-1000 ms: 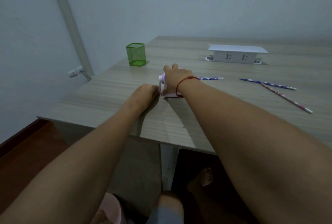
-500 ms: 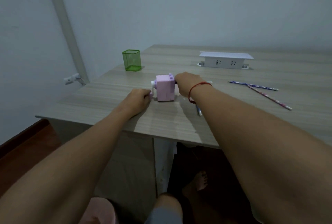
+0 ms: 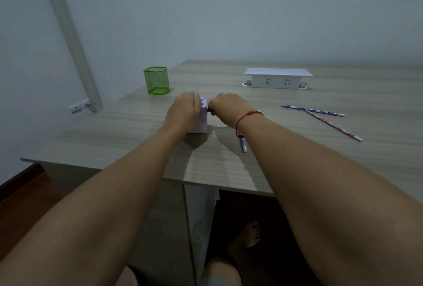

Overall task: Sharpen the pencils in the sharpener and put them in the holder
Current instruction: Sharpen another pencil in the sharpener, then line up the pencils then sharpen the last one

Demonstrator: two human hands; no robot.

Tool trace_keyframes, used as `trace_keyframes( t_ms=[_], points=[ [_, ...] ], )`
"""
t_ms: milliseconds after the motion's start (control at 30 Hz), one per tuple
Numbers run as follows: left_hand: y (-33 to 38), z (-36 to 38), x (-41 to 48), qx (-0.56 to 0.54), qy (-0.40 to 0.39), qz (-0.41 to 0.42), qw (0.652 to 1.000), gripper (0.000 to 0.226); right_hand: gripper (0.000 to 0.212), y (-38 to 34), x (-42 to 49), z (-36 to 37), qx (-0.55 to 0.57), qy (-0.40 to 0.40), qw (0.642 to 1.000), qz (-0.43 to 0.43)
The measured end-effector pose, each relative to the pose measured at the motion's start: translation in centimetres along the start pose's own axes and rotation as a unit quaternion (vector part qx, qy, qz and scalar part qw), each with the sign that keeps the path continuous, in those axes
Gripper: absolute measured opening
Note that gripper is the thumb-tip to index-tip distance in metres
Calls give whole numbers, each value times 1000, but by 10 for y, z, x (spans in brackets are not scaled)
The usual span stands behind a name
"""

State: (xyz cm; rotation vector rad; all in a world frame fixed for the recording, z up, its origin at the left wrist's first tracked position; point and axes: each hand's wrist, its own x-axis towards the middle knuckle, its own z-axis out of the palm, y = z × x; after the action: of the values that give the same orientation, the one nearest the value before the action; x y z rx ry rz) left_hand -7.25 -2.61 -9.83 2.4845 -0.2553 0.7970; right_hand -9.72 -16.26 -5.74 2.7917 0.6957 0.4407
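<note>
A pink sharpener (image 3: 203, 120) stands on the wooden table (image 3: 128, 139). My left hand (image 3: 183, 111) wraps over its top and left side, hiding most of it. My right hand (image 3: 229, 108), with a red cord on the wrist, has its fingers pinched against the sharpener's right face. The blue patterned end of a pencil (image 3: 243, 145) pokes out below that wrist; the rest is hidden under the hand, which seems to hold it. Two more patterned pencils (image 3: 313, 110) (image 3: 334, 125) lie crossed to the right. The green mesh holder (image 3: 157, 80) stands behind the sharpener at the left.
A white power socket box (image 3: 278, 78) sits at the back of the table. The table's front edge runs just under my forearms. A wall and a pipe are close on the left. My bare foot (image 3: 250, 234) is under the table.
My left hand rose from the table beside the sharpener and now grips it. My right hand picked up the pencil and moved its fingers in against the sharpener's right face.
</note>
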Motion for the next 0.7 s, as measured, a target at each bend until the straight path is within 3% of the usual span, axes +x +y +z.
trace_keyframes(
  t_ms=[133, 233, 367, 533, 700],
  points=[
    [2, -1, 4, -1, -18, 12, 1000, 46, 29, 8, 0, -1, -48, 7, 999, -18],
    [-3, 0, 4, 0, -16, 3, 1000, 43, 29, 14, -8, -3, -57, 13, 998, -16],
    [-7, -2, 3, -37, -2, -29, 999, 33, 26, 58, -34, -1, -48, 5, 996, 69],
    [24, 4, 0, -11, 1, 25, 1000, 58, 19, 83, -55, 21, 92, 9, 973, 210],
    [21, 6, -8, -22, 44, 13, 999, 60, 23, 80, -50, 38, 219, 36, 938, 268]
  ],
)
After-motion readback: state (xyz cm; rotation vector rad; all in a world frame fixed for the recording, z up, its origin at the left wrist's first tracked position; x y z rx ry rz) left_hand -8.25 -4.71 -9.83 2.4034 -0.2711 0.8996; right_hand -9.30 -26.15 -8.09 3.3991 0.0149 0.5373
